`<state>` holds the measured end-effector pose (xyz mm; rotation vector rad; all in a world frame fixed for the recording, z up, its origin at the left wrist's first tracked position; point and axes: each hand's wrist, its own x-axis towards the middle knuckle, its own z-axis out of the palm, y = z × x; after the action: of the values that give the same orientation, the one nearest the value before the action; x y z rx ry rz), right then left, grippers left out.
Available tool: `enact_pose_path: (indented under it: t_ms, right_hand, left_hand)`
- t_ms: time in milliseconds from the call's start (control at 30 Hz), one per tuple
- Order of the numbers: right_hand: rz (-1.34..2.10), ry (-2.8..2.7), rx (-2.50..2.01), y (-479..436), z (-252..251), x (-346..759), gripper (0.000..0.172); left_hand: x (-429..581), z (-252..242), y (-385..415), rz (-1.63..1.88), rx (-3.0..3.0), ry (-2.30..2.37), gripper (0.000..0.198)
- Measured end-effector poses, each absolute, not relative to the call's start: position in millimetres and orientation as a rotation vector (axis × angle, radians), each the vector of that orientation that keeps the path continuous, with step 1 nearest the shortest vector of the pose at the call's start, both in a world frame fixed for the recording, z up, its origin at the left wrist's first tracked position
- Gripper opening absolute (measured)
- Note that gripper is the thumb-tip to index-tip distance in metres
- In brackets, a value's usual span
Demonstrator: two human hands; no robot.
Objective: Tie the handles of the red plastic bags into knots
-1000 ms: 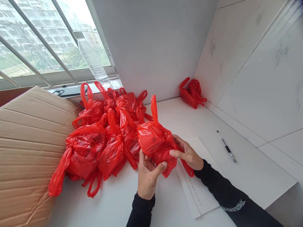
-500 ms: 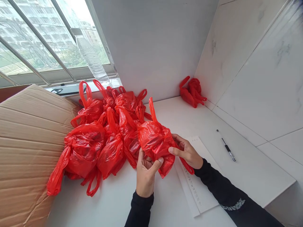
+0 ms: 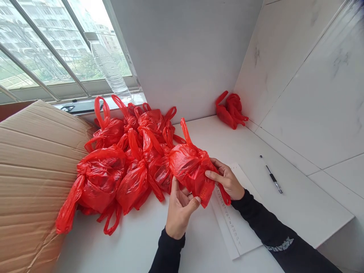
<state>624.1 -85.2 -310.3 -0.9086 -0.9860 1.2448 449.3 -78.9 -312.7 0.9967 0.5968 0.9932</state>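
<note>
A knotted red plastic bag (image 3: 187, 161) is held up between both my hands, just right of a heap of similar bags. My left hand (image 3: 179, 210) grips its lower left side, thumb in front and fingers behind. Around the right edge, my right hand (image 3: 226, 180) is closed with the thumb on the front. One handle loop sticks up at the top, and another hangs below my right hand. What the bag contains is hidden by the plastic. The heap of tied red bags (image 3: 133, 178) lies to the left, close to my left hand.
A cardboard box (image 3: 36, 170) stands at the left. Beneath my right arm lies a notepad (image 3: 244, 227) with writing; a pen (image 3: 275, 182) and its cap (image 3: 261, 156) are further right. A crumpled red bag (image 3: 231, 110) sits in the far corner. A water bottle (image 3: 109, 66) stands on the windowsill.
Both hands have shifted the held bag slightly to the right and tilted it. Faint print now shows on its lower corner. The heap has not moved.
</note>
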Motion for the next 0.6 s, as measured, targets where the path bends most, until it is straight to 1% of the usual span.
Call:
enact_pose_path:
  t_ms: [200,267,367,400,467,600]
  right_hand:
    - [1.251,-1.034,-0.900,-85.9,-307.7,625.4,0.041]
    - [1.266,-1.090,-0.876,-87.4,-304.7,626.1,0.046]
    - [1.291,-1.183,-0.849,-89.2,-301.4,625.9,0.060]
    - [1.288,-1.201,-0.851,-89.3,-301.1,625.5,0.062]
    - [1.248,-1.205,-0.873,-88.8,-302.1,624.6,0.059]
    - [1.101,-1.181,-0.937,-88.4,-307.3,624.5,0.048]
  left_hand:
    - [449.3,-312.6,-79.8,1.005,0.980,0.603,0.089]
    - [449.3,-312.4,-79.7,1.027,0.975,0.613,0.089]
    - [448.9,-312.0,-79.7,1.055,0.975,0.638,0.091]
    - [448.9,-311.9,-80.0,1.063,0.974,0.646,0.091]
    - [449.0,-312.0,-81.0,1.072,0.965,0.653,0.089]
    - [449.4,-316.4,-81.6,1.081,0.951,0.670,0.083]
